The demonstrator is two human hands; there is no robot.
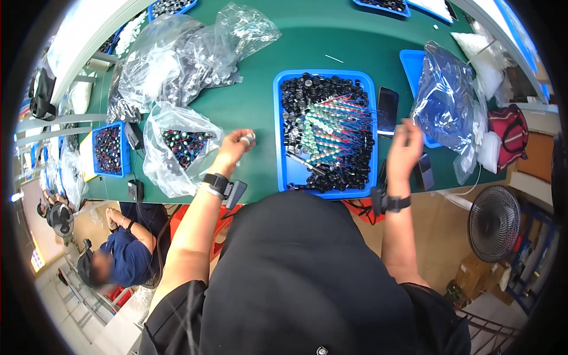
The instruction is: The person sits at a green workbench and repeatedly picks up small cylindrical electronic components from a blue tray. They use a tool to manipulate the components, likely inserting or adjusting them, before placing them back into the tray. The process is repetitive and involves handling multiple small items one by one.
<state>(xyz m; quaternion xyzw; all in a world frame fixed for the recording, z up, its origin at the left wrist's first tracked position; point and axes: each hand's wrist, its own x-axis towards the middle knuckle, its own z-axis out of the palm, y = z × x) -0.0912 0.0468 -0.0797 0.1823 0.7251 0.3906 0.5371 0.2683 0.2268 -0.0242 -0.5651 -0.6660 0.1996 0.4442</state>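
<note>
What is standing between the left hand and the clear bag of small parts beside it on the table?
Nothing visible. The left hand, pinching a small silvery part, hovers just right of the open clear bag; only bare green table lies between them. The blue tray is on its other side.

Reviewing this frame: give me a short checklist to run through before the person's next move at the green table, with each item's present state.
1. Left hand has a part: ok, small silvery pieces show at its fingertips.
2. Right hand has a part: cannot tell, it is raised beside the tray and what the fingers pinch is too small to make out.
3. Blue tray within reach: ok, it lies between both hands, full of black caps and wired parts.
4. Clear bag of parts open: ok, its mouth gapes beside the left hand.
5. Dark phone clear of the hands: ok, it lies flat right of the tray.
</note>
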